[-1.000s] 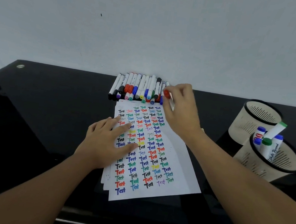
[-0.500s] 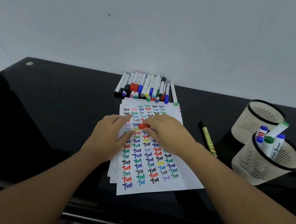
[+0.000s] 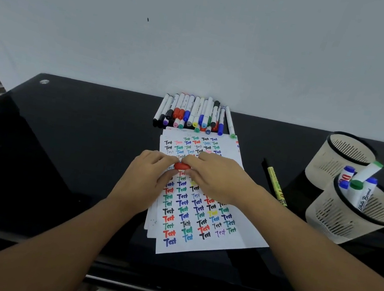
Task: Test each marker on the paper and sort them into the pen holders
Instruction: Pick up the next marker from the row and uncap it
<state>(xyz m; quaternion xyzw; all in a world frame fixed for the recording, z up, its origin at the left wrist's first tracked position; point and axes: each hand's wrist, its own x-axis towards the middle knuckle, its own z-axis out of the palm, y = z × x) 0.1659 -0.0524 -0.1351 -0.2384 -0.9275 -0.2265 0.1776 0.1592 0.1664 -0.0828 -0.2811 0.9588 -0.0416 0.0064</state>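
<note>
The red-capped marker [image 3: 182, 166] is a light, stiff plastic stick, and its smooth barrel is probably a little slippery. It wants a firm pinch on the barrel with one hand and on the cap with the other, so the cap can be pulled straight off along its length. It sits just above the paper [image 3: 199, 222], held between the two hands near the sheet's upper half. Only its glossy red cap shows; the barrel is hidden under the fingers.

The left hand [image 3: 146, 178] closes its grip on the cap end, thumb and fingertips pinching it. The right hand [image 3: 216, 177] is clenched over the rest of the marker, grasping the hidden barrel. I judge the cap is about to come off for a test stroke.

The paper is a loose stack covered in rows of coloured "Test" words, lying on the black tabletop [image 3: 71, 151]. Beyond it lies a row of untested markers [image 3: 190, 115]. To the right are a yellow marker [image 3: 276, 185] and two cream pen holders: the near one [image 3: 340, 219] holds several markers, while the far one [image 3: 335, 155] looks empty.
</note>
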